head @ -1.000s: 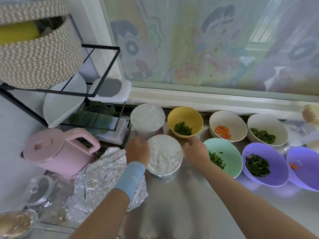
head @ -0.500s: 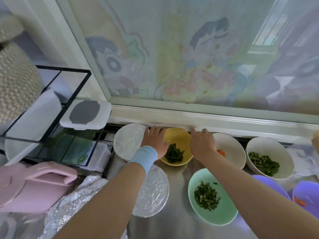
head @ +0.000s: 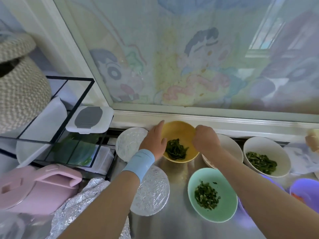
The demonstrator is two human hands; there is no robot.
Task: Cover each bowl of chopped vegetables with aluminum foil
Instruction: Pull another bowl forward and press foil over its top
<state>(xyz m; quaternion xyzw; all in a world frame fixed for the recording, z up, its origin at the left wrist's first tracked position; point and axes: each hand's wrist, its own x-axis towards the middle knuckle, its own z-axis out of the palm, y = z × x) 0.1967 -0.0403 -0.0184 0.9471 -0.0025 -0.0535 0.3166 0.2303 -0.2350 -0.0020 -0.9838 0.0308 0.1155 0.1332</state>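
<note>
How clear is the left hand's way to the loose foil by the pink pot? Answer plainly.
Probably yes. The left hand grips the rim of the yellow bowl, but the loose foil lies bare beside that forearm; drawing back past the covered bowl should reach it.

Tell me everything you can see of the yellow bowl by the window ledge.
The round yellow bowl is smooth-walled and uncovered, with a small heap of dark green chopped vegetables at its bottom. It sits at the back of the steel counter, close to the white window ledge, between a foil-covered bowl and a white bowl. The left hand holds its left rim, thumb inside; the right hand grips its right rim.
</note>
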